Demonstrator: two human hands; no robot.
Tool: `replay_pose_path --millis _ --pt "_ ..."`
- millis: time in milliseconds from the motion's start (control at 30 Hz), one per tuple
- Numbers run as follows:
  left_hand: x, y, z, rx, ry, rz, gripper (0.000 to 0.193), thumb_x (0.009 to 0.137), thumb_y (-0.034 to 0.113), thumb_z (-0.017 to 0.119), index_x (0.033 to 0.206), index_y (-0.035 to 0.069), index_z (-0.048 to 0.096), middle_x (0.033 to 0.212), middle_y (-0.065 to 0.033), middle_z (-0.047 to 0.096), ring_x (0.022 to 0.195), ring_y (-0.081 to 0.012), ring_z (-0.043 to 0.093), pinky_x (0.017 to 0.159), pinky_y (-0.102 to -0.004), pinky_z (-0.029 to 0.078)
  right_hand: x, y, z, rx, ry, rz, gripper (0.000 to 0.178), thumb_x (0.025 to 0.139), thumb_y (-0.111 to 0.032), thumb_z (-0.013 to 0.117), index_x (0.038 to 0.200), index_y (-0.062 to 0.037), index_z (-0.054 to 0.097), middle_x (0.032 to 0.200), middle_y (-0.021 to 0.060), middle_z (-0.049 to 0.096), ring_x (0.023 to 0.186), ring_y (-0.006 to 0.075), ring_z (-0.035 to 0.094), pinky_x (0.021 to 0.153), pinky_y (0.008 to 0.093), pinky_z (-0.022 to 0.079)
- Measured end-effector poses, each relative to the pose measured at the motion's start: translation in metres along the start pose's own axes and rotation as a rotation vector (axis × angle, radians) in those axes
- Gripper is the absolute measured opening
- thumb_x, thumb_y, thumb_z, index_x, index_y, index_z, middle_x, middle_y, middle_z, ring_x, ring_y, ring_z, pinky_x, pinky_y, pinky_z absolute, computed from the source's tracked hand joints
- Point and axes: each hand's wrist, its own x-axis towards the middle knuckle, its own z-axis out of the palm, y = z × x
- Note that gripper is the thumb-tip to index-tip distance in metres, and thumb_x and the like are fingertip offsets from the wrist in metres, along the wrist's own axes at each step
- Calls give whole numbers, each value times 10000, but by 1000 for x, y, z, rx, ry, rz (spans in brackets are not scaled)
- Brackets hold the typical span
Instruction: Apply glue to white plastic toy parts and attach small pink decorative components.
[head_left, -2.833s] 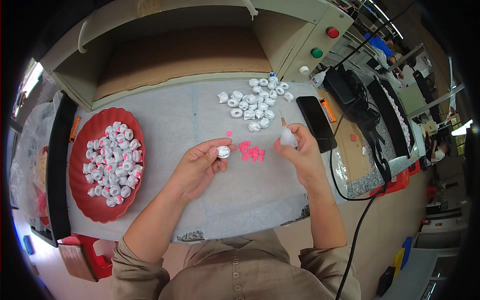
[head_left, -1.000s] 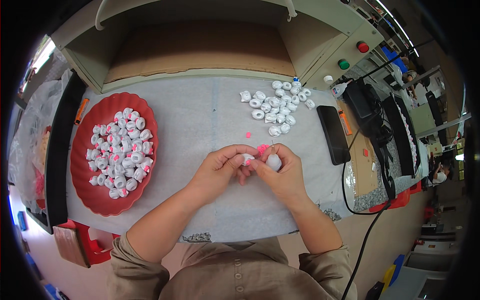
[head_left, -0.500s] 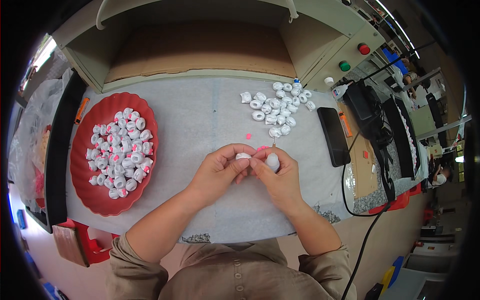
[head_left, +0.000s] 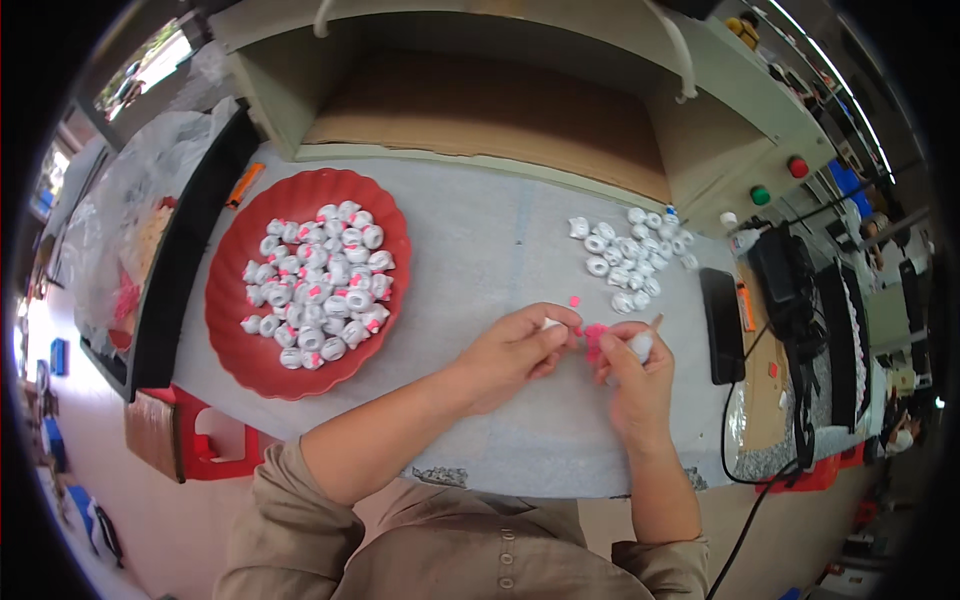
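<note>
Pinched in my left hand is a small white piece, mostly covered by the fingers. My right hand is closed round a small white bottle with a thin tip pointing up and away. Its thumb and forefinger are at a little heap of pink pieces between the hands; whether they grip one I cannot tell. One loose pink piece lies just beyond. Several plain white hollow pieces are spread at the far right. To the left, a red scalloped bowl holds many white pieces with pink parts.
A beige cabinet with an open front stands along the back, with green and red buttons. At right lie a black phone, an orange stick-shaped item and black cables. A black tray with plastic bags borders the left.
My hands have moved apart. The right one, with the bottle, is now at the pink heap, while the left keeps the white piece. The whole view has turned to the left.
</note>
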Motion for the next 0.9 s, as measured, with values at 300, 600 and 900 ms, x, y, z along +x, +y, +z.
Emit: replay_pose_path --millis 300,600,900 --pt "-1 -2 -8 74 38 72 188 860 141 462 1010 29 480 803 -19 479 655 -66 392 564 -194 352 -1 6 3 32 44 -6 60 749 -42 572 770 -7 527 647 41 522 508 80 452 451 201 355" --pt "0 -2 -5 188 106 90 167 857 101 444 1007 44 493 765 -10 474 617 -59 373 564 -188 356 26 -18 -28 -326 209 17 274 746 -177 542 966 -13 532 711 15 495 598 81 455 455 213 358" --pt "-45 50 40 228 98 312 165 841 78 449 989 29 503 772 -3 481 613 -46 373 538 -179 327 126 -17 -111 -623 422 -257 344 692 -184 560 958 33 570 811 132 607 754 172 568 685 275 424"
